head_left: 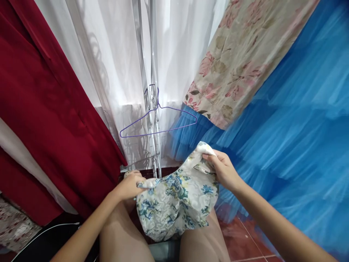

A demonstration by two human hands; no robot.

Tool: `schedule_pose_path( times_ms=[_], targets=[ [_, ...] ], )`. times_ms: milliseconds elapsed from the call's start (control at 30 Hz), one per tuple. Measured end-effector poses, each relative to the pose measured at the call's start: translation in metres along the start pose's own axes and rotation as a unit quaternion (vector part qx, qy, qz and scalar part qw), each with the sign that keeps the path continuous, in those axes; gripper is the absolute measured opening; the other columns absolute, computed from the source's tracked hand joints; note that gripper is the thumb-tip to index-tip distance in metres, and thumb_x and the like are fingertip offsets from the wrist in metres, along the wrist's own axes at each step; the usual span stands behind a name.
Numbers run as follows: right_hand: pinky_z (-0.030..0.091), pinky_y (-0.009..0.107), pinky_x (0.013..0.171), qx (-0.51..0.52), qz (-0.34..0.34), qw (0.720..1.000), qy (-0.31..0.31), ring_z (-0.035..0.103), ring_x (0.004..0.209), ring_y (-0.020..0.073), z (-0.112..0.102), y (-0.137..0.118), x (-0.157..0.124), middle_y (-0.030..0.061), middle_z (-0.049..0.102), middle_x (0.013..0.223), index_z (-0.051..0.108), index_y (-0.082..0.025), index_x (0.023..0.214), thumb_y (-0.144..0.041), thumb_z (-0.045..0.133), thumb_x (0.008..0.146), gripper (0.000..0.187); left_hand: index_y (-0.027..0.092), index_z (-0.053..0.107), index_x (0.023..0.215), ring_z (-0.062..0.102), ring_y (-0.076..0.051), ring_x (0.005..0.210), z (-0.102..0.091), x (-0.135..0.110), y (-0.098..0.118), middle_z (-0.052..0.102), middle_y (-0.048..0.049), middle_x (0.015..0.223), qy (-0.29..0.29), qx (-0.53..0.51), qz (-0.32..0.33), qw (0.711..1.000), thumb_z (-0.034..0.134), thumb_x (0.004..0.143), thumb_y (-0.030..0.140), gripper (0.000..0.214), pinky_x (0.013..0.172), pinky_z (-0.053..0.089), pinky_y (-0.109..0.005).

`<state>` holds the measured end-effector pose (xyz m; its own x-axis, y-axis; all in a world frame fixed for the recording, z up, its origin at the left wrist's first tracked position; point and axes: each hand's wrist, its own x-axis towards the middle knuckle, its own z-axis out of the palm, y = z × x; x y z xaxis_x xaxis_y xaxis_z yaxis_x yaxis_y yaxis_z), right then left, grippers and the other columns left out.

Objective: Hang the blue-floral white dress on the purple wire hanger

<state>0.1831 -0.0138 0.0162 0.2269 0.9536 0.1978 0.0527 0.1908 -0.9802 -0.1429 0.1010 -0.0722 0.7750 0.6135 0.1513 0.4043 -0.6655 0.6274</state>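
A white garment [174, 203] with blue and yellow flowers hangs above my thighs, stretched between both hands. It is bunched and folded, so its exact kind is hard to make out. My left hand [131, 186] is closed on its left upper corner. At the opposite upper corner, my right hand [222, 169] pinches the edge between thumb and fingers. The garment's upper edge sags between the two hands. Beyond it, a thin purple hanger [158, 133] hangs by its hook from a silver metal stand, apart from both hands and with nothing on it.
Upright silver bars [151, 54] stand in front of a white curtain [114, 47]. Red cloth [54, 109] hangs at left. A beige floral cloth [231, 72] and blue ruffled tulle [308, 127] hang at right. A white cable [51, 225] lies over something black at lower left, above red floor tiles [242, 236].
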Motion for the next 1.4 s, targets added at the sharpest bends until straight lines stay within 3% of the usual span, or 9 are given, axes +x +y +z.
schedule_pose_path(
  times_ms=[200, 367, 467, 633, 800, 967, 1133, 1333, 1400],
  targets=[
    [0.036, 0.026, 0.056, -0.183, -0.091, 0.964, -0.168, 0.048, 0.063, 0.0154, 0.007, -0.003, 0.027, 0.0002, 0.056, 0.070, 0.061, -0.018, 0.079, -0.043, 0.058, 0.087, 0.026, 0.024, 0.070, 0.095, 0.054, -0.027, 0.106, -0.092, 0.003, -0.057, 0.067, -0.0062, 0.104, 0.115, 0.193, -0.030, 0.974, 0.050, 0.086, 0.026, 0.023, 0.104, 0.030, -0.047],
    [0.037, 0.026, 0.057, -0.263, -0.175, 0.941, -0.118, 0.050, 0.063, 0.0153, 0.025, -0.002, 0.070, -0.0002, 0.058, 0.071, 0.061, -0.019, 0.089, -0.037, 0.063, 0.082, 0.019, 0.019, 0.064, 0.103, 0.060, -0.023, 0.092, -0.152, 0.038, -0.074, 0.067, -0.0055, 0.096, 0.239, 0.044, -0.054, 0.969, 0.042, 0.089, 0.032, 0.029, 0.088, 0.044, -0.036],
    [0.039, 0.027, 0.054, -0.244, -0.189, 0.950, -0.042, 0.051, 0.058, 0.0165, 0.019, -0.003, 0.105, -0.0006, 0.059, 0.069, 0.055, -0.019, 0.122, -0.036, 0.066, 0.079, 0.048, 0.017, 0.062, 0.115, 0.060, -0.023, 0.099, -0.168, 0.058, -0.063, 0.067, -0.0066, 0.108, 0.289, -0.019, -0.044, 0.956, 0.043, 0.088, 0.036, 0.037, 0.088, 0.046, -0.032],
    [0.046, 0.033, 0.060, -0.311, -0.211, 0.921, 0.101, 0.055, 0.060, 0.0207, -0.013, -0.003, 0.170, 0.0034, 0.064, 0.070, 0.035, -0.008, 0.148, -0.040, 0.065, 0.078, 0.082, 0.013, 0.073, 0.104, 0.066, -0.025, 0.090, -0.162, 0.074, -0.028, 0.074, -0.0096, 0.098, 0.252, -0.280, -0.059, 0.924, 0.067, 0.077, 0.040, 0.038, 0.079, 0.050, -0.031],
    [0.049, 0.035, 0.071, -0.370, -0.184, 0.910, 0.032, 0.063, 0.073, 0.0252, -0.033, 0.005, 0.214, 0.0089, 0.072, 0.082, 0.051, -0.005, 0.139, -0.039, 0.058, 0.082, 0.066, 0.013, 0.077, 0.098, 0.069, -0.021, 0.073, -0.149, 0.077, -0.009, 0.076, -0.0098, 0.086, 0.217, -0.378, -0.082, 0.896, 0.080, 0.068, 0.034, 0.036, 0.066, 0.052, -0.026],
    [0.045, 0.032, 0.063, -0.420, -0.207, 0.883, 0.043, 0.057, 0.062, 0.0218, -0.035, 0.011, 0.221, 0.0041, 0.066, 0.066, 0.056, -0.008, 0.132, -0.045, 0.054, 0.087, 0.058, 0.012, 0.078, 0.089, 0.067, -0.017, 0.062, -0.146, 0.078, -0.004, 0.075, -0.0080, 0.074, 0.215, -0.411, -0.076, 0.882, 0.082, 0.066, 0.031, 0.030, 0.057, 0.051, -0.022],
    [0.040, 0.031, 0.058, -0.379, -0.218, 0.893, 0.108, 0.051, 0.056, 0.0194, -0.038, 0.013, 0.220, -0.0017, 0.056, 0.059, 0.041, -0.008, 0.140, -0.048, 0.060, 0.084, 0.071, 0.010, 0.078, 0.089, 0.068, -0.018, 0.060, -0.138, 0.076, 0.004, 0.076, -0.0100, 0.075, 0.198, -0.438, -0.092, 0.872, 0.081, 0.067, 0.031, 0.031, 0.056, 0.052, -0.023],
    [0.039, 0.030, 0.062, -0.409, -0.194, 0.891, -0.014, 0.054, 0.065, 0.0192, -0.044, 0.013, 0.223, 0.0043, 0.065, 0.074, 0.067, -0.016, 0.115, -0.050, 0.048, 0.090, 0.046, 0.009, 0.077, 0.082, 0.069, -0.023, 0.059, -0.132, 0.073, 0.007, 0.073, -0.0100, 0.067, 0.237, -0.443, -0.099, 0.859, 0.077, 0.067, 0.032, 0.027, 0.055, 0.054, -0.028],
    [0.037, 0.029, 0.058, -0.405, -0.182, 0.896, 0.007, 0.051, 0.060, 0.0182, -0.043, 0.012, 0.221, 0.0020, 0.061, 0.065, 0.066, -0.015, 0.112, -0.053, 0.051, 0.089, 0.047, 0.009, 0.077, 0.082, 0.070, -0.025, 0.061, -0.132, 0.074, 0.005, 0.073, -0.0099, 0.067, 0.258, -0.443, -0.102, 0.853, 0.076, 0.065, 0.030, 0.027, 0.058, 0.055, -0.031]
  ],
)
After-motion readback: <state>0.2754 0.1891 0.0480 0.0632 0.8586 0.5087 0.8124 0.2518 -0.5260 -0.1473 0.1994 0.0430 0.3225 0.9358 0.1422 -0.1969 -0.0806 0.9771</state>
